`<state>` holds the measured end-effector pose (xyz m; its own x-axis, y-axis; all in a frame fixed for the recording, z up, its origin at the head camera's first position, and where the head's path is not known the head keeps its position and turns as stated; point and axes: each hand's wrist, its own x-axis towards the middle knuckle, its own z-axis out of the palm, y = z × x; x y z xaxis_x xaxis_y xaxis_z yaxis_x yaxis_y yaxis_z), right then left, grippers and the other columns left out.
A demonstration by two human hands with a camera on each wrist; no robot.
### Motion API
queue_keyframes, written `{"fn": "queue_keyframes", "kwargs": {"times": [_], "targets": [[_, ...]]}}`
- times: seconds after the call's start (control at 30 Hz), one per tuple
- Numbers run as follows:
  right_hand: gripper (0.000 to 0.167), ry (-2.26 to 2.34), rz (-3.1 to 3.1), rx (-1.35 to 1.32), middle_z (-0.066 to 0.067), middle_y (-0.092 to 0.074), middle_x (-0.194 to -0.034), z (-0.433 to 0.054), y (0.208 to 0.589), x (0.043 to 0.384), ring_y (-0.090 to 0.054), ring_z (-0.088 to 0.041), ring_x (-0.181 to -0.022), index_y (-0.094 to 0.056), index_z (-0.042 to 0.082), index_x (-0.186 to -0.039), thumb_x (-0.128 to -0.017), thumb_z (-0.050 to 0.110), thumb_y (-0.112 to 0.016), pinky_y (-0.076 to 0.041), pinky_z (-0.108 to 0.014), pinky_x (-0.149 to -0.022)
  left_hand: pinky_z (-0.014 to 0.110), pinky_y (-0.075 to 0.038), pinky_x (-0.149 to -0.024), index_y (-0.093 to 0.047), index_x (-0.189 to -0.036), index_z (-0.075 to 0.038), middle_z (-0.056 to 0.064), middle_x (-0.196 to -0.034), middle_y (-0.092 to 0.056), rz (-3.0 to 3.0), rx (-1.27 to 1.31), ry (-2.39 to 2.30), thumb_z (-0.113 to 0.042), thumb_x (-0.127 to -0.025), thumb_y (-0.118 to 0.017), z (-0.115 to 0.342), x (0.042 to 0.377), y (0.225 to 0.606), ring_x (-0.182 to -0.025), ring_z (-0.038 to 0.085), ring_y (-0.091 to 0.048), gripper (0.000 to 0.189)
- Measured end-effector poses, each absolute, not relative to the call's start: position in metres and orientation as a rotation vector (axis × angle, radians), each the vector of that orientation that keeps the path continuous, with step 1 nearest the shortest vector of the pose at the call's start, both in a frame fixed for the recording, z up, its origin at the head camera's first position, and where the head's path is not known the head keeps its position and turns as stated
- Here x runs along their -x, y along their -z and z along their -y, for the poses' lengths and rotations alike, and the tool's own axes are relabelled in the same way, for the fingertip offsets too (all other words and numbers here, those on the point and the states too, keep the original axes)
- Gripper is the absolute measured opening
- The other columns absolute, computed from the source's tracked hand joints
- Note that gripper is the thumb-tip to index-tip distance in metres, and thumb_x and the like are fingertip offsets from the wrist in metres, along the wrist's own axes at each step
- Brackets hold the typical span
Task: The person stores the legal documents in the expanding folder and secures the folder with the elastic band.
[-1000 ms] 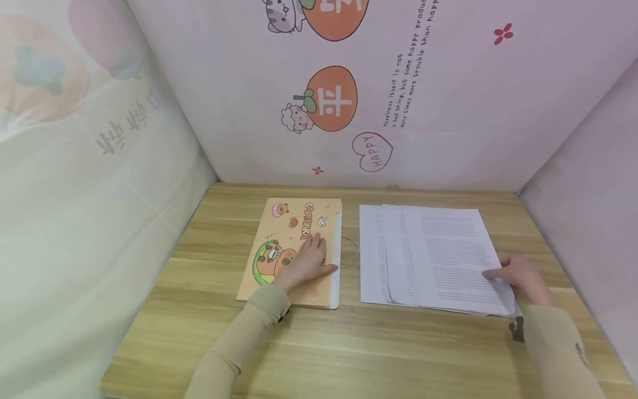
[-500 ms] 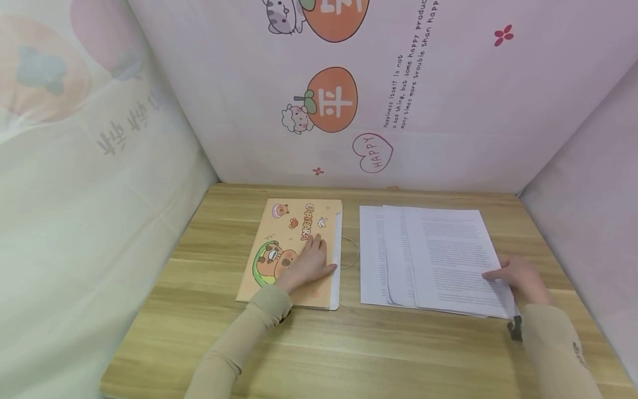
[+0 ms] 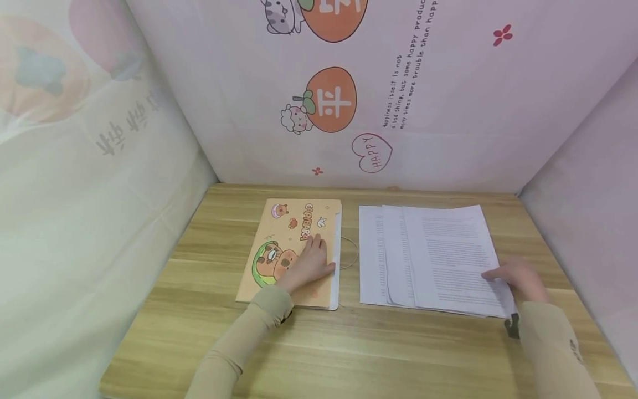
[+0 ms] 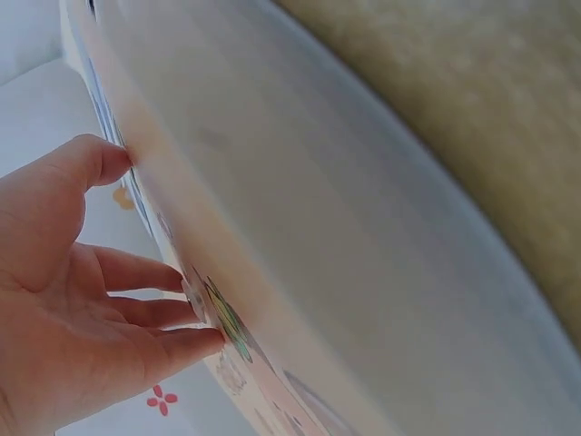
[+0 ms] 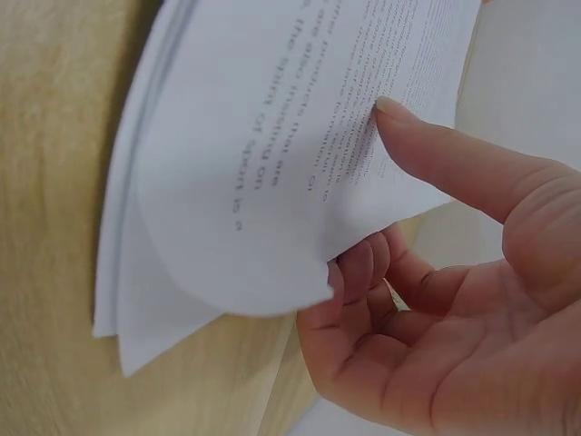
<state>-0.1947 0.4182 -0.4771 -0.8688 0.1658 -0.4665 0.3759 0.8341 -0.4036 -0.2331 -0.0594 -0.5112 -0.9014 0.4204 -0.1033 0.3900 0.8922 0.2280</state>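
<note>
Top sheet [image 3: 456,249], far R corner: raised slightly vs. prev. frame.
I see R hand [image 3: 519,279] pinching its R edge, thumb above, fingers curled below; L hand [image 3: 306,265] rests, thumb wide of fingers, on folder [image 3: 287,241], L of sheet.

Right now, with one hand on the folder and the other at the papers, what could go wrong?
The papers lie fanned, and your right hand grips them only near their right edge, so they might slide apart if lifted. One sheet bends near that hand and could crease. The string loops between the folder and the papers, so it might snag one.
</note>
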Motion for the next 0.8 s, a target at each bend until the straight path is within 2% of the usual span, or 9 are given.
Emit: {"fn": "queue_keyframes", "kwargs": {"times": [0.27, 0.47, 0.8], "targets": [[0.06, 0.674, -2.653, -0.44, -0.04, -0.058, -0.101, -0.4113, 0.4743, 0.1951, -0.057, -0.045, -0.09, -0.053, -0.024, -0.105, -0.076, 0.023, -0.076, -0.048, -0.049, -0.076, 0.047, -0.02, -0.126, -0.033, -0.143, 0.019, 0.037, -0.153, -0.031, -2.895, -0.606, -0.343, -0.034, -0.094, -0.059, 0.0567, 0.233, 0.5101, -0.148, 0.048, -0.026, 0.077], [0.056, 0.612, -2.668, -0.414, -0.037, -0.06, -0.097, -0.4099, 0.4716, 0.1957, -0.057, -0.043, -0.087, -0.055, -0.022, -0.101, -0.076, 0.025, -0.075, -0.048, -0.05, -0.077, 0.047, -0.019, -0.126, -0.033, -0.142, 0.02, 0.038, -0.152, -0.031, -2.885, -0.623, -0.376, -0.031, -0.095, -0.059, 0.0562, 0.2332, 0.5074, -0.148, 0.048, -0.026, 0.075], [0.058, 0.65, -2.624, -0.478, -0.036, -0.058, -0.096, -0.409, 0.4711, 0.1989, -0.057, -0.043, -0.089, -0.053, -0.023, -0.105, -0.076, 0.022, -0.075, -0.049, -0.051, -0.078, 0.048, -0.019, -0.126, -0.034, -0.14, 0.022, 0.04, -0.148, -0.034, -2.898, -0.637, -0.423, -0.027, -0.093, -0.06, 0.0569, 0.2318, 0.5059, -0.146, 0.049, -0.028, 0.073]]}}
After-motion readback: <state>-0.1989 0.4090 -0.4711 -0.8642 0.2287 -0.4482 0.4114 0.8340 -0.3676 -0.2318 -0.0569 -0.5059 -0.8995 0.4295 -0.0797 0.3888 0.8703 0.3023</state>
